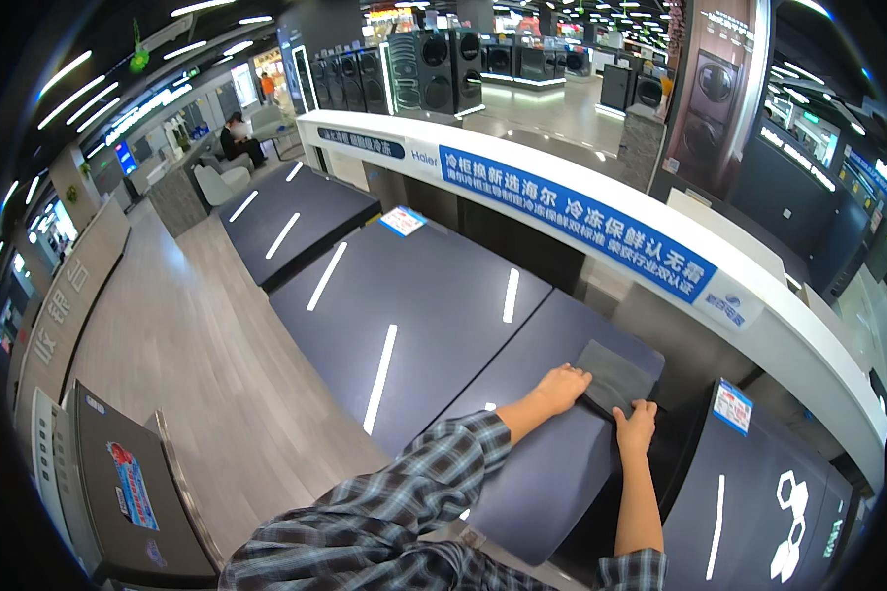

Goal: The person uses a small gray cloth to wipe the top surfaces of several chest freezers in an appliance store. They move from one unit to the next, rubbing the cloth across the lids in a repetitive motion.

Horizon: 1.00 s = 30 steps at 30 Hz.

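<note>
you are at the wiping or cloth-setting step, judging by the grey cloth (621, 372) laid out under both hands; which of the two it is cannot be confirmed. the cloth lies flat at the far right corner of the middle freezer lid (547, 478), close to the lid's right edge. for the next move, keep the cloth's near edge even between your hands, then either draw it along the lid or fold it over; keep it from slipping off the right edge into the dark gap beside the lid. left hand (562, 387): the fingers appear clamped on the left near corner of the cloth, with the back of the hand upward. right hand (636, 426): the fingers bear on the right near corner, thumb to the left; you cannot tell whether they grip the cloth or only press on it. pose: your left forearm, in a plaid sleeve (404, 473), reaches diagonally across the lid from the near left; your right forearm, bare above its cuff, stands nearly straight from the near side. a second freezer lid (434, 295) sits to the left, and a blue banner (577, 219) runs along the far side.
</note>
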{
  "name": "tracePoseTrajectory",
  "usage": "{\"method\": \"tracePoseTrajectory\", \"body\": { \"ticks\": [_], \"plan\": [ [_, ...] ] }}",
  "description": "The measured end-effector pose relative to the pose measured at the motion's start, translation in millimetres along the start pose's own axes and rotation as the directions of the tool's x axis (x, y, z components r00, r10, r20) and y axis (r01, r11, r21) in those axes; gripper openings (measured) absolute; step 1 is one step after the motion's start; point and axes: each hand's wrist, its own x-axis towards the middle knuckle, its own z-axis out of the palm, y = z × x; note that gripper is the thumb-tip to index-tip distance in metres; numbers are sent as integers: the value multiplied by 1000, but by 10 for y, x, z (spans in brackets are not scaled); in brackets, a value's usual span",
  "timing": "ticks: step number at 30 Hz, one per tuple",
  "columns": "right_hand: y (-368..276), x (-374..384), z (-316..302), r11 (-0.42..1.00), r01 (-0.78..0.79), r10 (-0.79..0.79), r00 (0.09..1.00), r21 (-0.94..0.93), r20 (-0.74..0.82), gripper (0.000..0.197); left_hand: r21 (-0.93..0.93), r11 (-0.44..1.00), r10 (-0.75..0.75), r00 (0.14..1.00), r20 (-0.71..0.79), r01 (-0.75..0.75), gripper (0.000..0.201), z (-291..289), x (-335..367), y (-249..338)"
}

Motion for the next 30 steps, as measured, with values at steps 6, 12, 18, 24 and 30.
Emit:
{"method": "tracePoseTrajectory", "body": {
  "ticks": [6,12,18,24,30],
  "plan": [
    [-305,-916,-192,997,19,-19,1000,-75,-4,40,40,999,-5,996,-90,8,19,-111,-859,274],
    [-316,-1848,-247,981,131,-142,987,-144,-70,33,5,998,69,974,-214,-69,14,-131,-1723,507],
    [-380,-2829,-351,980,132,-150,982,-149,-116,30,8,996,89,961,-260,-90,14,-178,-2615,832],
    [-426,-3590,-445,978,178,-192,970,-108,-147,27,-17,999,24,978,-205,-28,22,-281,-3354,1101],
    [-510,-3844,-561,994,84,-85,996,-70,-22,29,-1,1000,1,991,-131,-2,69,-210,-3750,1220]
  ]
}}
